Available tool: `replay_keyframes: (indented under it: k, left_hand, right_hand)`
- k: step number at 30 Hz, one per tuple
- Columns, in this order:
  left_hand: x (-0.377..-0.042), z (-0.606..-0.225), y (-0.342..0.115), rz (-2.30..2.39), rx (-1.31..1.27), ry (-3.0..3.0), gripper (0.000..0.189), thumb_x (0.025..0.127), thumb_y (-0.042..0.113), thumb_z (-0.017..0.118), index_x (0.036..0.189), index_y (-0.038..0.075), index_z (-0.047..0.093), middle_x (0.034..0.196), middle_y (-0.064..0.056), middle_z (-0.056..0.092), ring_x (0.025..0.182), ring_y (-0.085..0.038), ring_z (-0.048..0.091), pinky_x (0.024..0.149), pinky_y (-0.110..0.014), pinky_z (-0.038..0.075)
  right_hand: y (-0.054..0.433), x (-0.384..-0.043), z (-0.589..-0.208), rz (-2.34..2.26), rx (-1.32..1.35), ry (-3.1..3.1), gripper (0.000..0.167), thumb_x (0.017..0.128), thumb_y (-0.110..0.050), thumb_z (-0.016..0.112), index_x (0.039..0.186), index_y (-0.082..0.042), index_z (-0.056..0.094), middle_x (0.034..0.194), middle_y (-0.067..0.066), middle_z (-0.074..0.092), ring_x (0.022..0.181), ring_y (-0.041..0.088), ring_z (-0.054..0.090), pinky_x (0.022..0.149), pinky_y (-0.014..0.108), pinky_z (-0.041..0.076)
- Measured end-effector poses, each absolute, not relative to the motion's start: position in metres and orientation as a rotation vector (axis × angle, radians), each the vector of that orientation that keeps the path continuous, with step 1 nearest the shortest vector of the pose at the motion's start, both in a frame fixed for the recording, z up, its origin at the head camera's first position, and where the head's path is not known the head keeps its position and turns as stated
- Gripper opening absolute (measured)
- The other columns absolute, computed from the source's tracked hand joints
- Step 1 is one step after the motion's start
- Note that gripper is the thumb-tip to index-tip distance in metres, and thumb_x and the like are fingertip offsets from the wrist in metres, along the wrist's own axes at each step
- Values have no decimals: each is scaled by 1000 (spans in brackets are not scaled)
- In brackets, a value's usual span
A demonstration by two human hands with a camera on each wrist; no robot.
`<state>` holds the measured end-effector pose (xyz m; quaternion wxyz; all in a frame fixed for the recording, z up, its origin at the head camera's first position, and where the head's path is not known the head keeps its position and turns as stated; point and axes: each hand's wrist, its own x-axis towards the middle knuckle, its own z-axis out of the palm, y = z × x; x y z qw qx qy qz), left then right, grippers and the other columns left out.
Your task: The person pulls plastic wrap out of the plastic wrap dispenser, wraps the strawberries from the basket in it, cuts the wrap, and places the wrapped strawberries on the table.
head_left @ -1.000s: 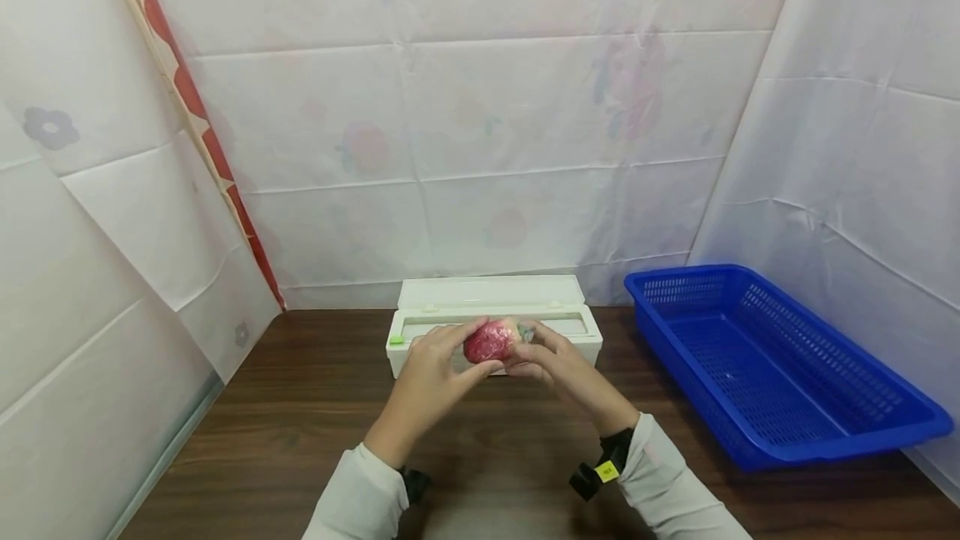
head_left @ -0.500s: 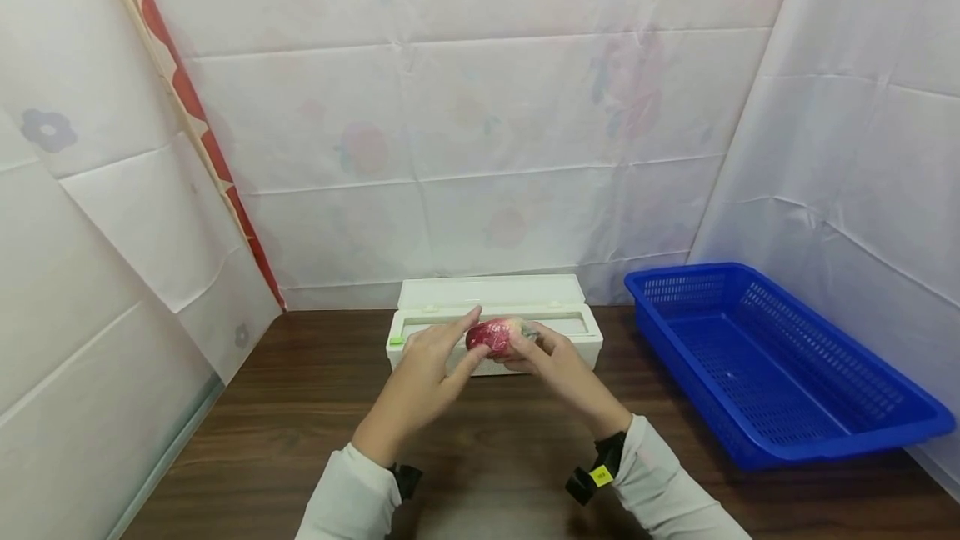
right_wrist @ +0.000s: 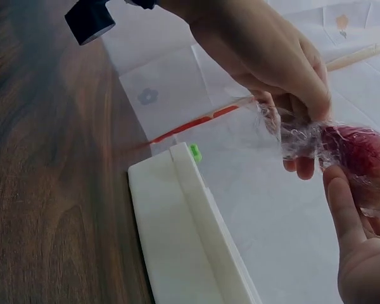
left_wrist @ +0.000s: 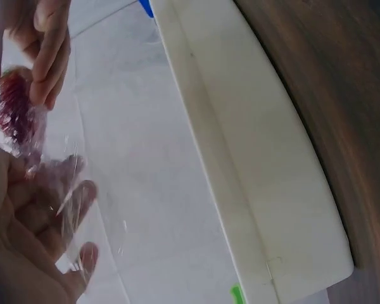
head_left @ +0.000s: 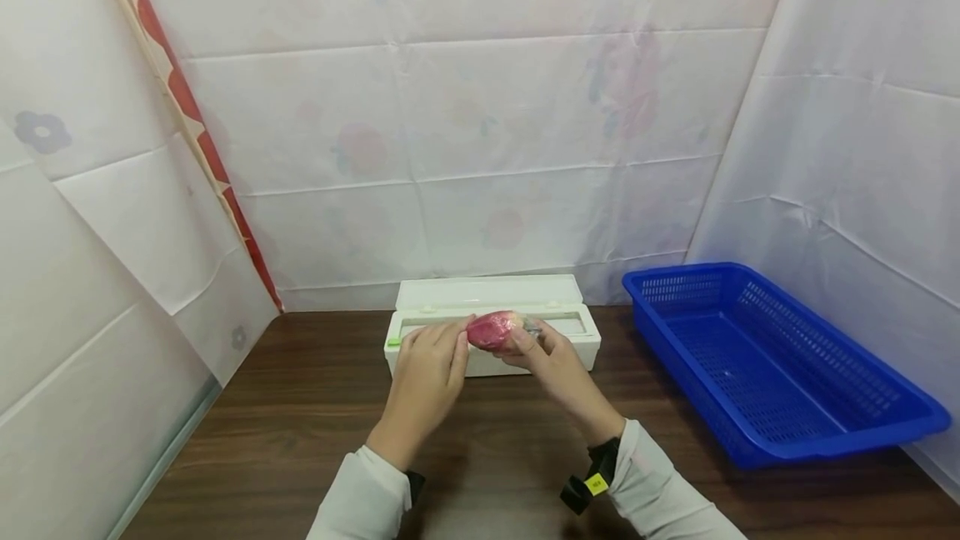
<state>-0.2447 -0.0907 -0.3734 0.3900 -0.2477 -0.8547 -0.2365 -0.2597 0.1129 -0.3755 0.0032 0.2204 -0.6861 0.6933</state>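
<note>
A red fruit with a paler yellowish end is wrapped in cling film, held up in front of the white dispenser box. My right hand grips the pale end, thumb on the near side. At the red end, my left hand pinches the gathered cling film, which the right wrist view shows bunched between thumb and fingers. Loose clear film trails across the left fingers in the left wrist view. Part of the fruit is hidden behind the right fingers.
Behind the hands stands the white box, its lid raised and a green tab at its left end. To the right lies a blue perforated basket. White patterned sheets hang around the dark wooden table.
My left hand has gone from fingers spread beside the fruit to fingers drawn together at its red end. The right hand keeps its grip on the other end.
</note>
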Motion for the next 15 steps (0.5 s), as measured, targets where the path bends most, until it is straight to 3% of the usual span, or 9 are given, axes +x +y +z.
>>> replay_keyframes:
  k: [3,8,11,15]
  left_hand:
    - [-247,-371,-94,-633,-644,-2128,27,100,12,58,122,4,71,115,-10,70,106,-29,65,90,-53,48]
    - [-246,-366,-97,-703,-621,-2043,23,91,8,71,113,5,77,98,-9,66,85,-27,58,73,-43,48]
    - [-243,-365,-96,-753,-608,-2106,23,89,7,73,112,4,77,92,-6,67,81,-22,60,70,-37,51]
    - [-239,-365,-92,-931,-533,-2247,25,93,6,68,118,3,74,100,-7,72,84,-15,65,66,-31,55]
  right_hand:
    - [113,-260,-376,2168,646,-2153,45,108,-27,50,140,4,49,117,23,67,104,29,69,91,36,55]
    - [113,-259,-376,2171,624,-2125,42,107,-24,52,139,3,50,118,23,65,103,30,69,91,36,55]
    - [111,-258,-376,2152,636,-2121,42,105,-21,54,139,5,50,120,22,63,102,28,69,90,36,55]
    - [109,-258,-377,2121,656,-2143,42,105,-18,55,139,6,49,120,22,62,102,26,68,90,35,55]
